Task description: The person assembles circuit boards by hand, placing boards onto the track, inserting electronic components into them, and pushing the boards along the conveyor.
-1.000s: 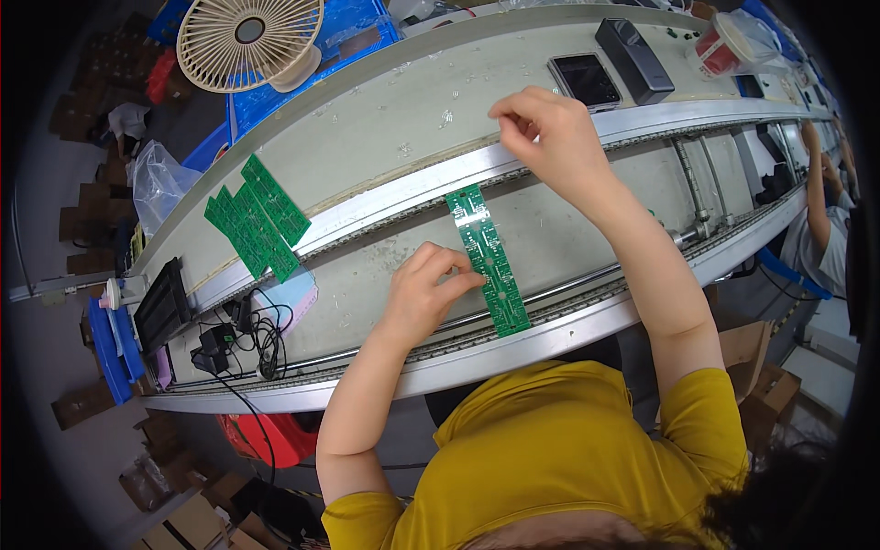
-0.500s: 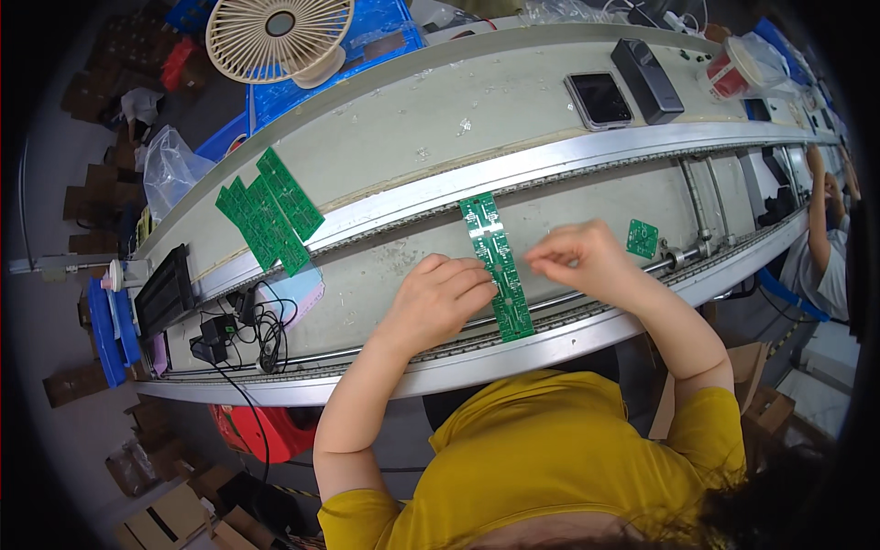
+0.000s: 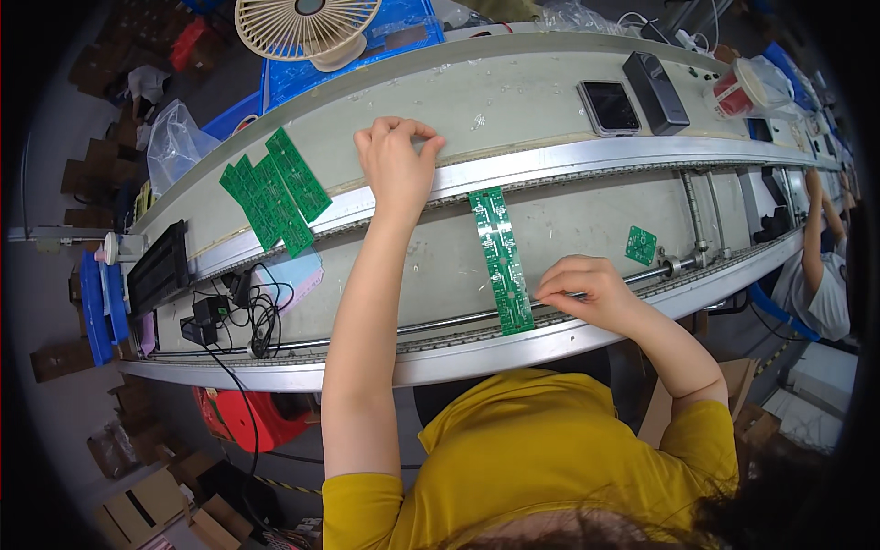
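A long, narrow green circuit board lies across the two rails of the line in front of me. Over the far ledge my left hand reaches down with curled fingers, in the area where small clear parts are scattered; whatever it pinches is hidden. Just right of the long board hovers my right hand, thumb and fingers pressed together near the board's lower right edge. Anything between those fingertips is too small to make out. A small square green board sits on the bed farther right.
Several green boards overlap on the far rail at left. Black cables with adapters lie near the left end. A phone, a dark box and a red-and-white cup stand on the far ledge. Beyond it is a fan.
My left hand has left the long board and moved up and away to the far ledge. My right hand has dropped slightly toward the board's near end.
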`<state>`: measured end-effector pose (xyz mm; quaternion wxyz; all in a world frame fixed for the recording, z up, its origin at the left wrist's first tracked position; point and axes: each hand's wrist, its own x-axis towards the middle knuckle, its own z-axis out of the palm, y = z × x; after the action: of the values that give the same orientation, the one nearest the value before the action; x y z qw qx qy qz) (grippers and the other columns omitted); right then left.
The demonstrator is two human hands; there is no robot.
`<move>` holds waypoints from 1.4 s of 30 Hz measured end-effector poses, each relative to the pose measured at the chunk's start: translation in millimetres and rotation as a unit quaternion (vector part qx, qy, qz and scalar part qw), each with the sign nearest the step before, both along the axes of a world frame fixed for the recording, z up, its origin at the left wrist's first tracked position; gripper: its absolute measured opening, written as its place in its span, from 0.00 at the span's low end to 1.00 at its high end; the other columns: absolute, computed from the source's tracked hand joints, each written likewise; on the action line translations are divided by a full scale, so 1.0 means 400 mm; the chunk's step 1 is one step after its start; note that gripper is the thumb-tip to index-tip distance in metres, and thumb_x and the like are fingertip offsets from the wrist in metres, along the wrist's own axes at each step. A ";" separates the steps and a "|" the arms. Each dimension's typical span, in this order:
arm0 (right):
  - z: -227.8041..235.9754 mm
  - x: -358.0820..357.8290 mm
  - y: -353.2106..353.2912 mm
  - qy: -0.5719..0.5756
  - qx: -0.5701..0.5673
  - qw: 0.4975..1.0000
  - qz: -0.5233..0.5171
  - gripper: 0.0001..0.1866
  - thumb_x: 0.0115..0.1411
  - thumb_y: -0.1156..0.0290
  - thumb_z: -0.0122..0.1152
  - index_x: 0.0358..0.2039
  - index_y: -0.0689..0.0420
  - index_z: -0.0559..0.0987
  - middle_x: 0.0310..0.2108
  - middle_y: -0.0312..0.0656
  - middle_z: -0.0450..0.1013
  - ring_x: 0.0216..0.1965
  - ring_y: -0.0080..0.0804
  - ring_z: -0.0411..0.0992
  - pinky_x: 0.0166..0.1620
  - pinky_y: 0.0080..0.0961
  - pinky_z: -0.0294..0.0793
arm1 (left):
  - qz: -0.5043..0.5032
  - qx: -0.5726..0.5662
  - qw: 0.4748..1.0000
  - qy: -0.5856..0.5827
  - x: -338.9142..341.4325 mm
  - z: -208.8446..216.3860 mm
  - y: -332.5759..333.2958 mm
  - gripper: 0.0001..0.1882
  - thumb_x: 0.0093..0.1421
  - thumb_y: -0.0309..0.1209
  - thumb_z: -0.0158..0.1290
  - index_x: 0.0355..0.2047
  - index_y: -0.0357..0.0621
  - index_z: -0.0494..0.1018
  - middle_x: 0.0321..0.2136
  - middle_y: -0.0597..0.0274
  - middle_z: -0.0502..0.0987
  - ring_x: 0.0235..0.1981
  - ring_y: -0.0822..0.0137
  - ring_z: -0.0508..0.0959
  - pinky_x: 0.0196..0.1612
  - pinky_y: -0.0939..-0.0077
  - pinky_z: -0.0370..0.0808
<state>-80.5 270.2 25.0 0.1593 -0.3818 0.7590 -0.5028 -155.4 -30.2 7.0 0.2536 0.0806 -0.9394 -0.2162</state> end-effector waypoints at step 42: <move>-0.004 0.014 -0.022 0.314 0.076 0.941 0.104 0.08 0.50 0.74 0.71 0.33 0.53 0.86 0.38 0.30 0.77 0.40 0.27 0.69 0.49 0.27 0.66 | -0.157 0.590 0.779 -0.139 0.286 0.058 0.010 0.05 0.62 0.18 0.60 0.39 0.32 0.82 0.34 0.52 0.85 0.36 0.66 0.86 0.42 0.82 0.83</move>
<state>-74.9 261.5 23.5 -0.0069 -0.5840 0.7622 -0.2791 -41.1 -26.2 30.1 -0.0148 0.0951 -0.6527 -0.7515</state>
